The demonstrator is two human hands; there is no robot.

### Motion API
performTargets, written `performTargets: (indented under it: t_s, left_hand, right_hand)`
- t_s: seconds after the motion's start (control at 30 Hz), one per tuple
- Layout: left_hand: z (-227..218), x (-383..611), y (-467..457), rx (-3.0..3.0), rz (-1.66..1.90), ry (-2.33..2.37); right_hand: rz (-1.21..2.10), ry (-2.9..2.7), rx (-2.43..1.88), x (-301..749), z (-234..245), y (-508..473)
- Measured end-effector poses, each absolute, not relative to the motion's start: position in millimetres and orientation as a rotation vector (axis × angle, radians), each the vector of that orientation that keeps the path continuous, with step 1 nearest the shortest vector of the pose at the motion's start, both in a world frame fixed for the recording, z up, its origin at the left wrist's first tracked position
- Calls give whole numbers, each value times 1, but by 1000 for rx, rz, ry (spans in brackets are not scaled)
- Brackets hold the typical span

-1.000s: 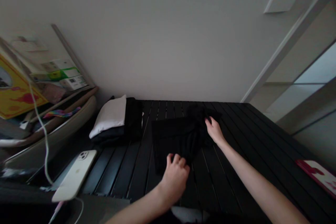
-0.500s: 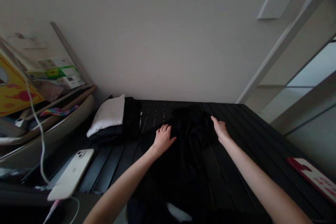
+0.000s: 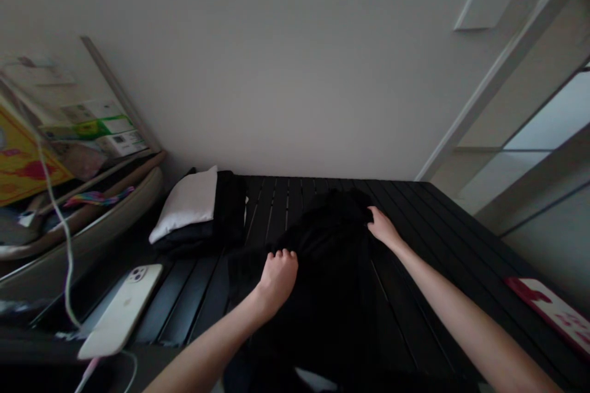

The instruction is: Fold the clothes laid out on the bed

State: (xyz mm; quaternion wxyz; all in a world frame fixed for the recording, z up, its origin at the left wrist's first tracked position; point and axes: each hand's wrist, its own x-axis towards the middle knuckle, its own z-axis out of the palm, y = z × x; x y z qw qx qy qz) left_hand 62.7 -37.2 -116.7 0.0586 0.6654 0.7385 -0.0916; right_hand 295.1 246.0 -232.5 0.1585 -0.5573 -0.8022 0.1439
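A black garment (image 3: 332, 282) lies spread over the dark slatted table (image 3: 428, 239), reaching from mid-table down to the near edge. My left hand (image 3: 276, 273) rests on the garment's left part with its fingers curled into the fabric. My right hand (image 3: 380, 226) grips the cloth at its far right corner, fingers closed on it. Both forearms stretch out over the garment.
A folded pile of white and black clothes (image 3: 198, 209) sits at the table's far left by the wall. A white phone (image 3: 120, 313) with a cable lies at the near left. Boxes and clutter (image 3: 69, 141) fill a shelf on the left. A red-and-white object (image 3: 548, 313) lies at the right edge.
The garment went from a folded rectangle to being spread out toward me. My left hand moved up to its far left, then pulled back and curled; my right hand closed on the far corner.
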Motion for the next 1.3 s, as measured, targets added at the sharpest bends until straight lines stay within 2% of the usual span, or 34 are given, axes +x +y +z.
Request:
performTargets:
  t_s: [0.17,0.4,0.53,0.63,0.7,0.8,0.97,1.17,1.3]
  left_hand:
    - [-77,56,-71,1982,-294,1884]
    - [-81,22,-44,1553,-252,2500]
    - [-95,48,-21,1801,56,2464]
    - [-107,84,11,2045,377,2181]
    - [-119,103,36,2107,445,2062]
    - [-141,109,70,2051,353,2121]
    - [-164,55,99,1900,119,2407]
    - [-149,-27,116,1724,30,2642]
    - [-138,-70,109,1456,16,2843]
  right_hand:
    - [401,-2234,-1643,302,-232,265]
    - [368,-1978,-1816,328,-228,278]
    - [158,-1807,-1915,341,-221,269]
    - [-28,-1943,-1685,327,-213,259]
    - [14,-2161,-1443,310,-210,255]
    - [196,-2377,-1350,289,-215,254]
    - [318,-2477,-1638,289,-239,267]
    - [457,-2593,-1566,292,-240,297]
    - [513,-2463,-1690,286,-236,317]
